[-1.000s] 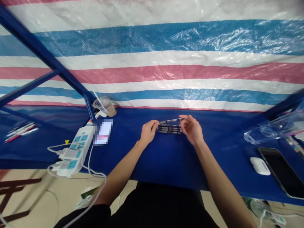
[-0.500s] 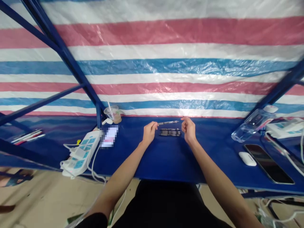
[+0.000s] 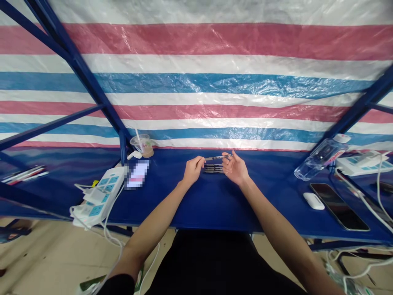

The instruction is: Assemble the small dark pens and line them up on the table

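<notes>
My left hand [image 3: 193,169] pinches one end of a dark pen [image 3: 217,157], held level just above the blue table [image 3: 215,200]. At the pen's other end my right hand [image 3: 235,168] has its fingertips closed on it. Under and between the hands, several more dark pens [image 3: 213,168] lie side by side on the cloth.
A plastic cup with a straw [image 3: 141,145] stands at the back left, near a white power strip [image 3: 100,196] with cables. At the right lie a clear bottle [image 3: 321,157], a white earbud case [image 3: 313,200] and a dark phone [image 3: 339,205]. Blue frame bars rise on both sides.
My right hand, which had come off the pen half a second ago, has moved left onto its end. The left hand kept its hold.
</notes>
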### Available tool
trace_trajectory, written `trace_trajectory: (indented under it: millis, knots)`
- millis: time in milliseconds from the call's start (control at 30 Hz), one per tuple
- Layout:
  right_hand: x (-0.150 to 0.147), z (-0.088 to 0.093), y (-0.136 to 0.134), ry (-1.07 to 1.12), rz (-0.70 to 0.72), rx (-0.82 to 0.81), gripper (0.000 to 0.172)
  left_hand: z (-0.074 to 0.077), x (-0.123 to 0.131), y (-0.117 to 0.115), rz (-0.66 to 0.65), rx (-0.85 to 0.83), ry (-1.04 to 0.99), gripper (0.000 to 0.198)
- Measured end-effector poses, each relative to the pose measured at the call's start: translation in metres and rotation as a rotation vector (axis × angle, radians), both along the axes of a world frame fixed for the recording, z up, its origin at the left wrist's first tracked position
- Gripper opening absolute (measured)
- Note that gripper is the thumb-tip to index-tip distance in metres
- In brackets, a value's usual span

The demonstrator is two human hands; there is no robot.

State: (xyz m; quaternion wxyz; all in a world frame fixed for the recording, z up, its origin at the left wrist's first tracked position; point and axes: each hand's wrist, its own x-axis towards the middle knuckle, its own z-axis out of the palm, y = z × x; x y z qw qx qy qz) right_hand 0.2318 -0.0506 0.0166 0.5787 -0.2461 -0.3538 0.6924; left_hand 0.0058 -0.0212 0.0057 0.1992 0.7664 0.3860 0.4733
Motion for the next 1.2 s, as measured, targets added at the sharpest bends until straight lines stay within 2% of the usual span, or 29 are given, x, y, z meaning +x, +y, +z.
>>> trace_trajectory:
  millis: [167,500,600,700,833,933,1033,1133,1200]
  knots:
    - [-0.003,0.003,-0.002,-0.008,-0.025,0.020,0.035,-0.003,-0.002,0.003,0.002,-0.033,0.014,0.043]
    - [-0.002,-0.003,0.004,-0.071,-0.075,-0.020,0.044,-0.004,-0.003,0.007,0.002,-0.063,0.045,0.043]
    - [0.004,-0.005,0.008,-0.155,-0.105,-0.016,0.057,-0.005,-0.004,0.010,0.003,-0.030,0.077,0.041]
    - [0.013,-0.010,0.012,-0.386,-0.225,0.074,0.064,-0.009,-0.003,0.014,0.008,0.000,0.099,0.033]
    - [0.026,-0.023,0.020,-0.878,-0.452,0.413,0.035,-0.014,-0.002,0.021,0.032,0.007,0.109,0.025]
    - [0.030,-0.034,0.027,-1.242,-0.523,0.662,0.017,-0.016,-0.001,0.023,0.053,0.018,0.139,0.020]
    - [0.026,-0.043,0.033,-1.419,-0.637,0.660,0.020,-0.016,-0.001,0.022,0.070,0.035,0.161,0.022]
    - [0.021,-0.052,0.038,-1.489,-0.734,0.607,0.029,-0.013,-0.002,0.017,0.075,0.045,0.205,0.020]
    - [0.018,-0.057,0.040,-1.512,-0.749,0.591,0.033,-0.012,-0.003,0.015,0.026,0.052,0.274,0.017]
